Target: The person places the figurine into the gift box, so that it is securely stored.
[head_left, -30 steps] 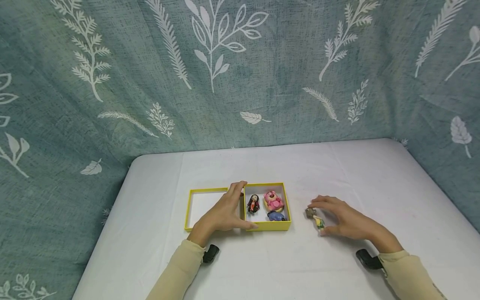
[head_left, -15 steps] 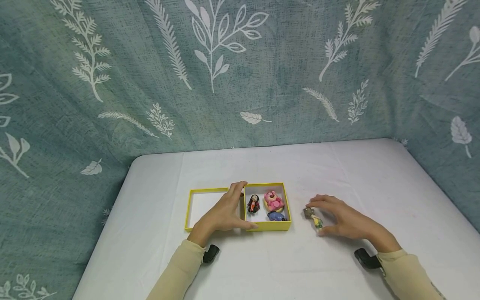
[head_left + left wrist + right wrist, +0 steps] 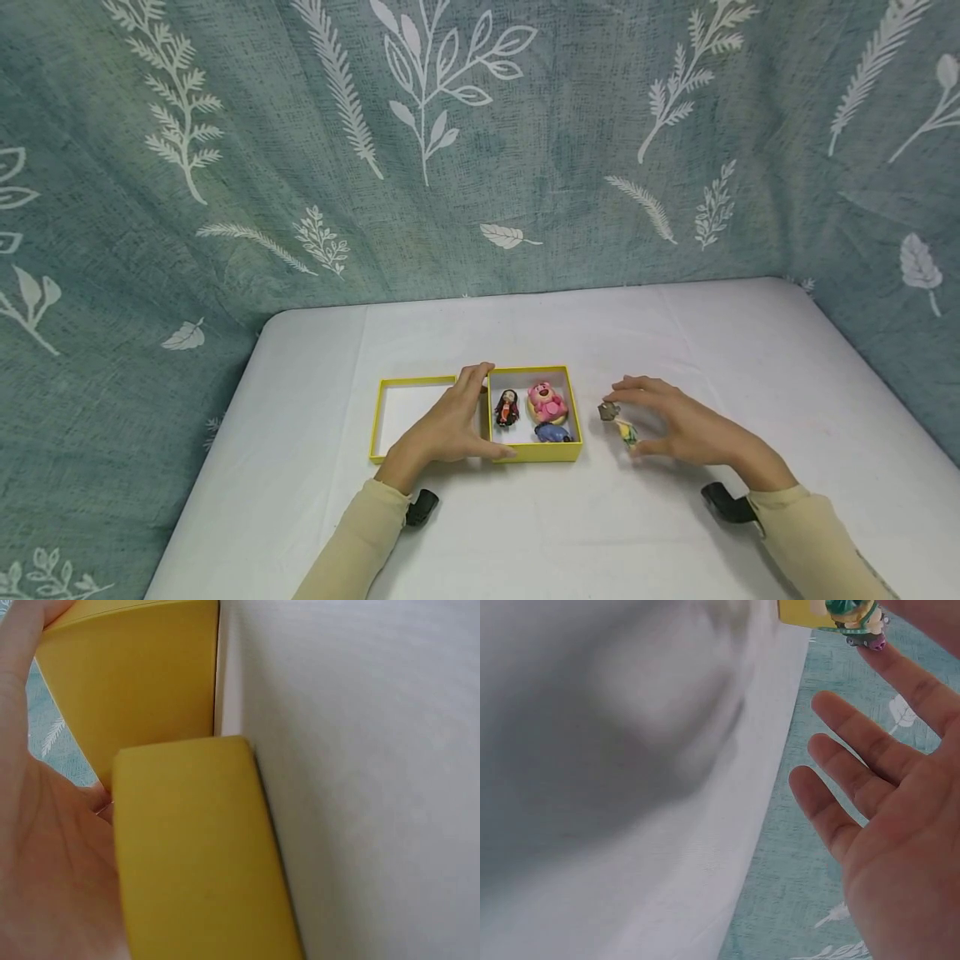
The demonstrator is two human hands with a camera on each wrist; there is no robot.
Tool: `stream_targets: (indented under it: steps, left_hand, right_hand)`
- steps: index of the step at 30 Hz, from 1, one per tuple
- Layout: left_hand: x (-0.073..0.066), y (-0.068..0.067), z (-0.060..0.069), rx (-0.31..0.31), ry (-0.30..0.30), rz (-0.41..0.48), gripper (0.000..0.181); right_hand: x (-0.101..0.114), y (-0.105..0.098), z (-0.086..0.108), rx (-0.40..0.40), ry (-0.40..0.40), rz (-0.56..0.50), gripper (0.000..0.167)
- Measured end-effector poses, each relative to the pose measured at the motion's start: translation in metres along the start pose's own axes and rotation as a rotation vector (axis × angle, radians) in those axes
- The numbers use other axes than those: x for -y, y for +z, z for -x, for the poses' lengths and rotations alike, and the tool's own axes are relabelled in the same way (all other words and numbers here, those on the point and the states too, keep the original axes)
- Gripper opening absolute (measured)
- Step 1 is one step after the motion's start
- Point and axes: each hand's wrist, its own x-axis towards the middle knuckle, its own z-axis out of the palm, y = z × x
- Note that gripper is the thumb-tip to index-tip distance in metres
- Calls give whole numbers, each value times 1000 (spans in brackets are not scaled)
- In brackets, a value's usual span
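My left hand holds the left end of a yellow-rimmed box, thumb at its front wall and fingers at the back. Inside lie a dark-haired figurine, a pink bear figurine and a blue figurine. To the right of the box, my right hand pinches a small figurine with a greyish head and a yellow-green body between thumb and index finger. In the right wrist view the figurine sits at the top edge, the other fingers spread apart from it.
A shallow yellow-rimmed lid lies left of the box, partly behind my left hand. Both stand on a white-covered table. A green leaf-patterned cloth hangs behind the table.
My right hand has moved slightly left and away from me, carrying the figurine nearer the box. The left hand and box have stayed in place.
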Motion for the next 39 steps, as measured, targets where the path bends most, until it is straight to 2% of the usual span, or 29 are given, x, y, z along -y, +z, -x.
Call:
stream_targets:
  steps: [7,14,39]
  left_hand:
    - [1,0,1,-5,1,-1,125]
    - [1,0,0,-8,7,-8,125]
    - [1,-2,-1,5,-9,-7,124]
  right_hand:
    - [11,-10,-17,18,-31,42,70]
    - [23,-16,-31,40,-15,41,72]
    - [36,-16,-47,65,-36,33,70]
